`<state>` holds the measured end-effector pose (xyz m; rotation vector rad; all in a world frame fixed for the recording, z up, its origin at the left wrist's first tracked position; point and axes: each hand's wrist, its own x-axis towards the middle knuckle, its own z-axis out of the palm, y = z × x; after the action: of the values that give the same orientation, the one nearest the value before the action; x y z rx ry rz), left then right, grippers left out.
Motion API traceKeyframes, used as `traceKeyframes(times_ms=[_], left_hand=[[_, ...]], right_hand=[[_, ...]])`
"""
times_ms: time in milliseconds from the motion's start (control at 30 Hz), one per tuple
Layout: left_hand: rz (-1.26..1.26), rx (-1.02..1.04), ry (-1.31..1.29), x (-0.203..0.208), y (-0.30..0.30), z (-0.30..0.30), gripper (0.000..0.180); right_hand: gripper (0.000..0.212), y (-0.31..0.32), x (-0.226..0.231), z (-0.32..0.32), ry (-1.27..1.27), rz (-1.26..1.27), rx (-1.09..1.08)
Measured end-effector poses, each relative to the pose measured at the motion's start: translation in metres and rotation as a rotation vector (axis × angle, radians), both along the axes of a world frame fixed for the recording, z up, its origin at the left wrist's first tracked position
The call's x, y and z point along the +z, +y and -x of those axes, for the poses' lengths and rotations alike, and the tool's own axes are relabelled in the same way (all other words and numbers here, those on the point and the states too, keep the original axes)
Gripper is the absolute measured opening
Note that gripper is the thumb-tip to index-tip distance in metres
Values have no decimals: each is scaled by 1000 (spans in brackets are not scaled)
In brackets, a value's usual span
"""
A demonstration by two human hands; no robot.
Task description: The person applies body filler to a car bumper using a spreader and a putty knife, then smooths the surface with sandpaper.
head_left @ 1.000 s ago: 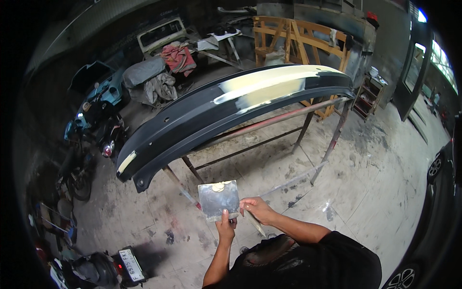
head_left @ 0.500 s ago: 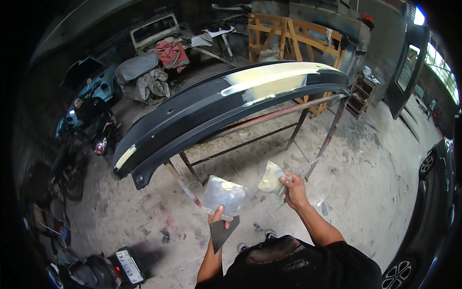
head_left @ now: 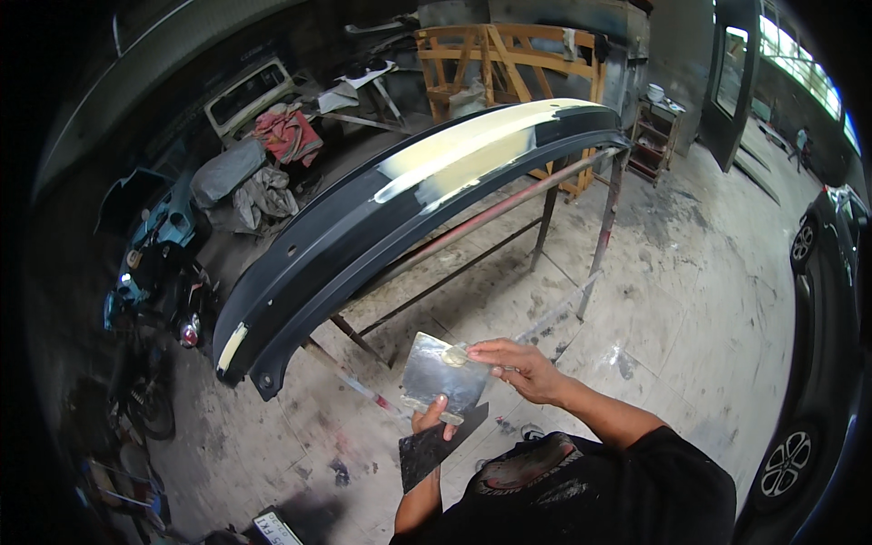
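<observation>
My left hand grips a silver mixing plate by its near edge, thumb on top. A dark, pointed flat sheet is in the same hand, under the plate. A small mound of pale body filler sits near the plate's right edge. My right hand is closed on a filler spreader, pressed down at the mound; the spreader is mostly hidden by the fingers. Beyond both hands lies a black car bumper with pale yellow filler spread over its far right part and a small patch at its left end.
A rusty metal stand carries the bumper. Wooden frames stand behind it. Motorcycles and a covered bundle are at the left. A dark car is parked at the right, and a small shelf stands at the far right.
My right hand has brought the filler-coated spreader leftward onto the plate, where it now touches the mound. The plate has tilted and shifted slightly right. The whole view has turned.
</observation>
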<state>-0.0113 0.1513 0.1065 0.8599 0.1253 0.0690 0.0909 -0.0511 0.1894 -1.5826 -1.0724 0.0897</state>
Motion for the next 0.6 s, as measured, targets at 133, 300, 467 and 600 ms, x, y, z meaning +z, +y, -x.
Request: traceKeyframes(times_ms=[133, 300, 467, 600], left_hand=[[76, -9, -205, 12, 0, -13, 40], [11, 31, -138, 30, -6, -29, 41], [-61, 112, -50, 26, -26, -45, 46], [-95, 154, -30, 26, -48, -75, 46]], right_hand=[[35, -21, -21, -12, -69, 304, -84], [34, -29, -19, -11, 251, 35, -203], [34, -49, -28, -51, 99, 237, -97], [34, -59, -18, -84, 209, -40, -80]])
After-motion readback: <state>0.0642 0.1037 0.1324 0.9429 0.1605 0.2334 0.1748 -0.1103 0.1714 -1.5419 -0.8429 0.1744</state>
